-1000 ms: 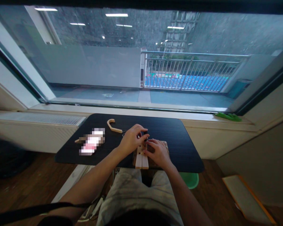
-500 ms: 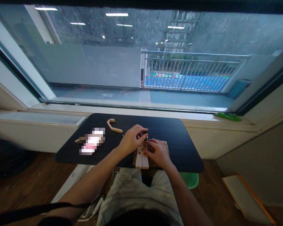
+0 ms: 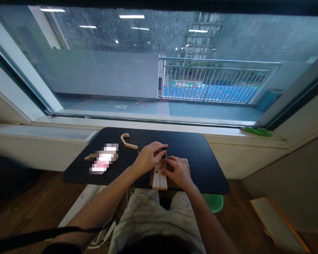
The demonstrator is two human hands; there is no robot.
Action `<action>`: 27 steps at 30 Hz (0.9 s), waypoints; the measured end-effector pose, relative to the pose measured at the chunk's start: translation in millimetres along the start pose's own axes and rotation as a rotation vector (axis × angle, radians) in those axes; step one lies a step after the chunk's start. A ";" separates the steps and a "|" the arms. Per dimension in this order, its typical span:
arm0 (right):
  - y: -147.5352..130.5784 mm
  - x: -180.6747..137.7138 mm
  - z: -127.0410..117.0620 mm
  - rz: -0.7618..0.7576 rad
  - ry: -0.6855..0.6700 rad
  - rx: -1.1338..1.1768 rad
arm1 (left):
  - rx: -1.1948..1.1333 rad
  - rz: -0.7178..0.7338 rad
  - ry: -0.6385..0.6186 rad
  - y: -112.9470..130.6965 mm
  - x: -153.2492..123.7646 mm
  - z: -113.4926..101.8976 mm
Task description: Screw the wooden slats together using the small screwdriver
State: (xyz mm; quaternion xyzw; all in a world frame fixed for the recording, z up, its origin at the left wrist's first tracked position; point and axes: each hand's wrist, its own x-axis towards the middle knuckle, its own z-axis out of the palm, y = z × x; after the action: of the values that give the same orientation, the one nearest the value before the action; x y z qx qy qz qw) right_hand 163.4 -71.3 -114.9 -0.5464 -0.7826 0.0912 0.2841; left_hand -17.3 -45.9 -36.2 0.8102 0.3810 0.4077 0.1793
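Hands meeting over the work, head view. Left hand (image 3: 148,158) and right hand (image 3: 177,171) converge at the near edge of the black rectangular bench (image 3: 201,151), where a pale two-slat wooden block assembly (image 3: 159,181) lies flat, just ahead of the person's lap. A curved, hook-shaped pale wooden piece (image 3: 127,140) rests apart on the bench, to the far left of the hands. A small dark part (image 3: 162,152), too small to identify, sits at the far end of the slats.

Technique (judged): the step appears to be seating the dark part on the assembly. It is best done with the right palm bearing straight down, so the block cannot slide on the smooth top. The part should be held square to the wood and worked with light fingertip motion rather than from the wrist.

Pose: the left forearm enters from lower left with the wrist slightly raised and the fingers curled, thumb and fingertips pinched on the dark part. The right forearm enters from lower right; that hand lies palm-down and unclenched on the assembly, fingers extended toward the left hand, grasping nothing.
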 end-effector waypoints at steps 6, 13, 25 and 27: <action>-1.2 0.1 -1.0 0.009 0.007 -0.006 | -0.006 0.012 -0.013 -0.6 -0.5 0.1; -1.9 0.2 -2.1 -0.004 0.013 -0.007 | -0.002 0.018 -0.029 -1.0 -0.2 -0.5; -0.8 -0.6 0.1 0.006 0.014 0.011 | -0.031 -0.021 -0.037 -0.7 -0.4 1.5; -0.9 -0.8 -0.1 0.000 0.013 0.020 | -0.024 -0.026 -0.040 0.0 -0.3 1.3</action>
State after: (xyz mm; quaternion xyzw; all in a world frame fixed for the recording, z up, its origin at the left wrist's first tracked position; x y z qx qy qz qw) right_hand 162.9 -72.5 -114.7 -0.5442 -0.7797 0.0958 0.2947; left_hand -16.3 -46.1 -37.2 0.8108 0.3832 0.3936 0.2018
